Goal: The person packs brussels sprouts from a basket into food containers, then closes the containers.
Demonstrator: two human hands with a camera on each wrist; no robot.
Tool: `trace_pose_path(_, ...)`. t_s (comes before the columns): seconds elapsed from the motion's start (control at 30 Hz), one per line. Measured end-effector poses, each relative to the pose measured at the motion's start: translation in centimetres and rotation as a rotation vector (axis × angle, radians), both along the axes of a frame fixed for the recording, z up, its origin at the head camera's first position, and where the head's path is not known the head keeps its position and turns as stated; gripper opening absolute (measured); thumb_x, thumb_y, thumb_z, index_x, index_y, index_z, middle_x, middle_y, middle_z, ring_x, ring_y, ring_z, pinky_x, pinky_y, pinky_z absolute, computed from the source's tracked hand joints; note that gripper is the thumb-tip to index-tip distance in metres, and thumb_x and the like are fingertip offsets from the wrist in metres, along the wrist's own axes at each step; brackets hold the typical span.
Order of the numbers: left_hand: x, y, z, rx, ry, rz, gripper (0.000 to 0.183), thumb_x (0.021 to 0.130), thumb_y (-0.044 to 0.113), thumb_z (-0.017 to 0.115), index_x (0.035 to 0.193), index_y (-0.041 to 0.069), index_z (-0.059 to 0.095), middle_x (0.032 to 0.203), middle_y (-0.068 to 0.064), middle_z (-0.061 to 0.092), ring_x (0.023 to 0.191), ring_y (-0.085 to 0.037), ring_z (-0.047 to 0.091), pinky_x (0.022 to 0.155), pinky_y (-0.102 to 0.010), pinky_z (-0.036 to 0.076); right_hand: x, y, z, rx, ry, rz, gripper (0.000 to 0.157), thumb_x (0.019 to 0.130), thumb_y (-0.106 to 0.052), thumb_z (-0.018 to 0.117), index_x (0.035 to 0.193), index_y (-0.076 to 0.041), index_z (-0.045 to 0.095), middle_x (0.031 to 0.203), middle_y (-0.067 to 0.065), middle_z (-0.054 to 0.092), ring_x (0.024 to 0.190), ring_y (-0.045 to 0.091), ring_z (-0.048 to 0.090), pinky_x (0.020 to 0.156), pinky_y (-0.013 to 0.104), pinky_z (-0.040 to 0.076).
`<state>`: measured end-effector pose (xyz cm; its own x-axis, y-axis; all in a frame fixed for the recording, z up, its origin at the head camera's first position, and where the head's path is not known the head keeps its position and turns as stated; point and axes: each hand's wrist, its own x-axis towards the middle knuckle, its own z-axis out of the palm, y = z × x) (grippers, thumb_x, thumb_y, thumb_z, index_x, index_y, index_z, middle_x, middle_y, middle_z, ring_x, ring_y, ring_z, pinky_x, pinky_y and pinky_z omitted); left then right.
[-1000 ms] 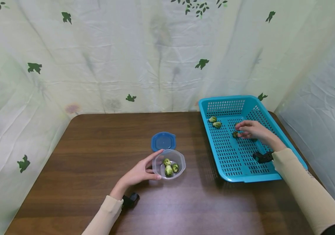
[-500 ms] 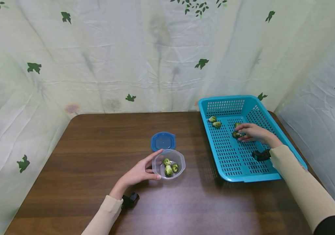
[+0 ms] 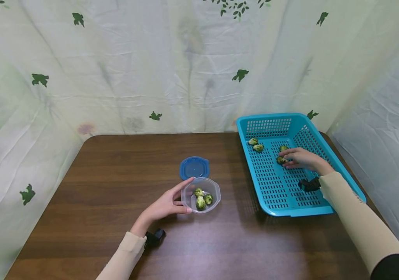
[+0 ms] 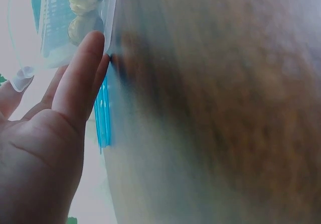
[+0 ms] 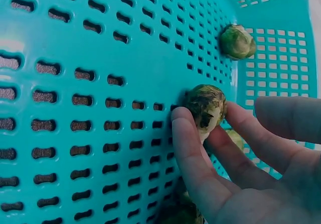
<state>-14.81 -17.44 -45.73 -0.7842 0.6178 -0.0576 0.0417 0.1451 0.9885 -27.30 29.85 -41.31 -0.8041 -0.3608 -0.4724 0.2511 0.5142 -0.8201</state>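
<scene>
On the table my left hand (image 3: pixel 164 204) holds a clear plastic container (image 3: pixel 217 190) by its left side, thumb at the front and fingers behind. Inside the container lie several green Brussels sprouts (image 3: pixel 201 203). My right hand (image 3: pixel 302 159) reaches down into a blue perforated basket (image 3: pixel 276 196). In the right wrist view, its thumb and fingers curl round a Brussels sprout with dark brown blotches (image 5: pixel 204 108), low over the basket floor. Another sprout (image 5: pixel 238 42) sits near the basket wall, and a dark one (image 5: pixel 180 214) shows partly below the hand.
Just behind the container, a blue lid (image 3: pixel 194 168) lies on the brown wooden table (image 3: pixel 125 163). Two sprouts (image 3: pixel 256 145) rest near the basket's far left corner. A pale leaf-patterned cloth (image 3: pixel 122 70) hangs at the back and both sides.
My right hand has shifted slightly left and settled its fingers round the blotched sprout, uncovering the sprout behind it. The left hand and container have stayed still.
</scene>
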Motion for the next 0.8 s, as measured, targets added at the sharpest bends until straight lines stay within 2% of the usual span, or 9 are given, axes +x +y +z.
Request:
trace_pose_path(0.33, 0.1, 0.0, 0.3, -0.02, 0.002, 0.006, 0.089, 0.084, 0.008, 0.074, 0.154, 0.019, 0.021, 0.155, -0.015, 0.019, 0.132, -0.036, 0.036, 0.088, -0.033, 0.051, 0.0, -0.5, 0.5, -0.05, 0.01, -0.029, 0.045, 0.104, -0.009, 0.031, 0.142, 0.015, 0.026, 0.145, 0.034, 0.021, 0.114, 0.036, 0.053, 0.097, 0.044, 0.044)
trace_pose_path(0.6, 0.1, 0.1, 0.2, -0.014, -0.009, 0.01, 0.09, 0.083, 0.01, 0.076, 0.154, 0.022, 0.021, 0.155, -0.014, 0.02, 0.13, -0.036, 0.039, 0.087, -0.034, 0.051, 0.5, -1.2, 1.3, -0.077, 0.073, -0.039, 0.042, 0.104, -0.009, 0.035, 0.139, 0.014, 0.032, 0.14, 0.033, 0.033, 0.112, 0.038, 0.055, 0.099, 0.049, 0.042)
trace_pose_path(0.8, 0.1, 0.1, 0.3, -0.017, -0.005, 0.016, 0.09, 0.083, 0.01, 0.076, 0.153, 0.023, 0.022, 0.155, -0.01, 0.02, 0.132, -0.034, 0.037, 0.088, -0.034, 0.051, 1.0, -1.5, 2.1, -0.116, 0.122, -0.024, 0.043, 0.103, -0.012, 0.041, 0.137, 0.014, 0.037, 0.134, 0.031, 0.043, 0.105, 0.033, 0.06, 0.096, 0.048, 0.044)
